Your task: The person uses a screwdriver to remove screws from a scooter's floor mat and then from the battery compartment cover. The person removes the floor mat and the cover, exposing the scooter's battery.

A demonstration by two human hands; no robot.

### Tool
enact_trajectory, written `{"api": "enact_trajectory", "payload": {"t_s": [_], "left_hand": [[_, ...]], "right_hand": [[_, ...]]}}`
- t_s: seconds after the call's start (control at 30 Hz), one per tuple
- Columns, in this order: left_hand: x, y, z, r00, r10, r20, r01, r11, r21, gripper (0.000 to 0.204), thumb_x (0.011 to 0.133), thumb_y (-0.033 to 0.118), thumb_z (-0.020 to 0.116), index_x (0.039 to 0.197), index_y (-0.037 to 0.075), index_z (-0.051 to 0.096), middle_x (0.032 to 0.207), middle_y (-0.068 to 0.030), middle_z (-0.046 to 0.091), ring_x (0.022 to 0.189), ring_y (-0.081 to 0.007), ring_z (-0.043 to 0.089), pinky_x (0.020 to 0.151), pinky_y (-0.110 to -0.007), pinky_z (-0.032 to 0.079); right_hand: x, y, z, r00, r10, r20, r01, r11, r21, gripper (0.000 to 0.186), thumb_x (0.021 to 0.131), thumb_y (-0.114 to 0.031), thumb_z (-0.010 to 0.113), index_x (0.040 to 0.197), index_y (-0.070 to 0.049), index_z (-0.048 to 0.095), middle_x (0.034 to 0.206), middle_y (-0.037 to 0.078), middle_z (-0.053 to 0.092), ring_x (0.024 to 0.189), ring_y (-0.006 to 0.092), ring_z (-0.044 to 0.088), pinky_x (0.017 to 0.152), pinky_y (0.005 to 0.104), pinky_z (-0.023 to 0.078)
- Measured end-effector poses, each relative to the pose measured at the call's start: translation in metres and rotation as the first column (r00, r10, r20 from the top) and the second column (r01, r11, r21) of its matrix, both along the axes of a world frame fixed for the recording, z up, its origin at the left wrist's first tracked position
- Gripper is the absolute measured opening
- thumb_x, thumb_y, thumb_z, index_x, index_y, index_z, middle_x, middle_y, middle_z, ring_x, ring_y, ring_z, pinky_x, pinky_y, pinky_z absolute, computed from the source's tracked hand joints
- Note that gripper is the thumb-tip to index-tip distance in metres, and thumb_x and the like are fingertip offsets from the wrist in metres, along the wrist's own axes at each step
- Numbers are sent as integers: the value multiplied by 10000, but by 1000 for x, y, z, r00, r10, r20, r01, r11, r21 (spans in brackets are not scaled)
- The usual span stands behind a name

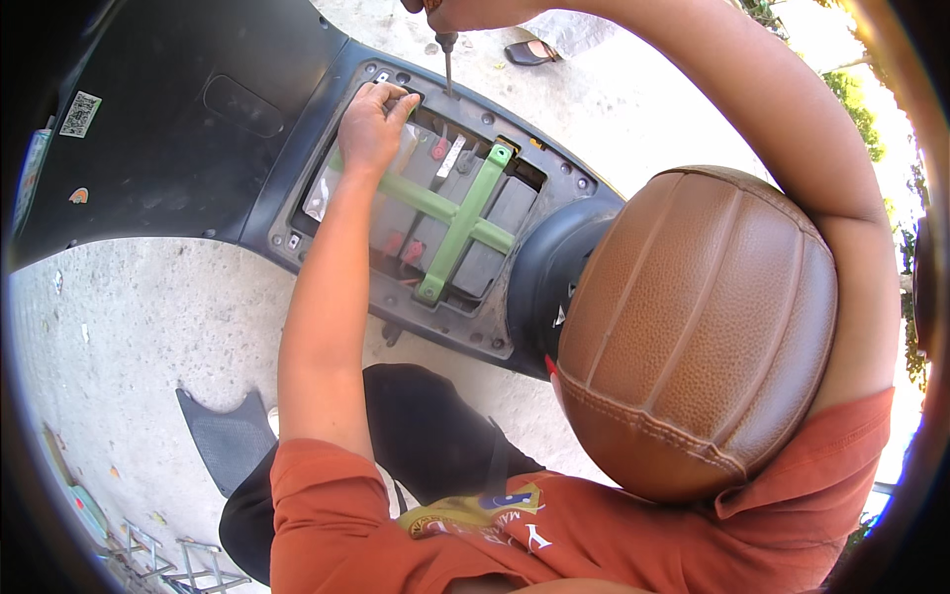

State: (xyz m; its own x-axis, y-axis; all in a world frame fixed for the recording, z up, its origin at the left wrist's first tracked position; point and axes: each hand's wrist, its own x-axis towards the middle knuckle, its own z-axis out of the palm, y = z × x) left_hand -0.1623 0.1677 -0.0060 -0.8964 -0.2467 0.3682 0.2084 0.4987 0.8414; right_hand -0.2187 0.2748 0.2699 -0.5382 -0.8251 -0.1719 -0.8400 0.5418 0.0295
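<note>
At the top edge my right hand [480, 12] is closed around the handle of a screwdriver [449, 67], partly cut off by the picture's rim. The shaft points down, its tip at the far rim of the battery compartment [396, 309] in a scooter's footboard. My left hand [374, 131] is at the compartment's far left corner, fingers pinched together by a small dark part; what they grip cannot be made out. Below lie dark batteries [503, 220] with red and black terminals, under a green cross-shaped bracket [460, 220]. A clear plastic sheet seems to cover the left side.
A brown leather scooter seat [703, 317] stands close on the right, under my right arm. The dark front panel [188, 109] rises at the left. A grey footboard mat [230, 441] and metal stands [188, 564] are on the concrete floor; a dark shoe [531, 52] lies beyond.
</note>
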Motion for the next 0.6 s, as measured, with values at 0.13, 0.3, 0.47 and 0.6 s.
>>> {"api": "enact_trajectory", "payload": {"t_s": [0.13,0.3,0.47,0.6], "left_hand": [[-1,4,1,995,97,-24,-99,989,-108,281,920,306,737,897,39,651,815,-91,631,716,-234,609,668,-378,494],[-15,1,10,963,231,137,-253,952,172,378,1049,340,555,876,5,530,893,-153,656,718,-223,604,592,-402,488],[12,-13,24,955,-251,158,-198,-142,970,290,1092,238,442,976,-17,515,1109,-294,662,906,-294,694,638,-283,559],[31,-19,26,956,-293,2,-129,-414,901,261,1079,161,472,1031,-88,534,1228,-316,625,995,-309,678,785,-324,632]], "right_hand": [[4,-1,2,1000,12,-3,-12,1000,-2,230,706,-88,650,911,-14,725,909,210,722,909,375,698,787,442,558],[-1,-2,0,1000,-12,-11,12,1000,-24,223,705,-102,660,902,-18,720,902,216,719,903,375,697,786,443,558],[-5,-2,0,998,-58,-6,58,998,-4,215,704,-118,674,893,-23,714,888,212,718,891,378,696,777,445,556],[-6,-5,1,998,-63,-7,64,998,10,224,701,-129,688,898,-23,710,874,208,718,883,372,698,770,448,556]]}}
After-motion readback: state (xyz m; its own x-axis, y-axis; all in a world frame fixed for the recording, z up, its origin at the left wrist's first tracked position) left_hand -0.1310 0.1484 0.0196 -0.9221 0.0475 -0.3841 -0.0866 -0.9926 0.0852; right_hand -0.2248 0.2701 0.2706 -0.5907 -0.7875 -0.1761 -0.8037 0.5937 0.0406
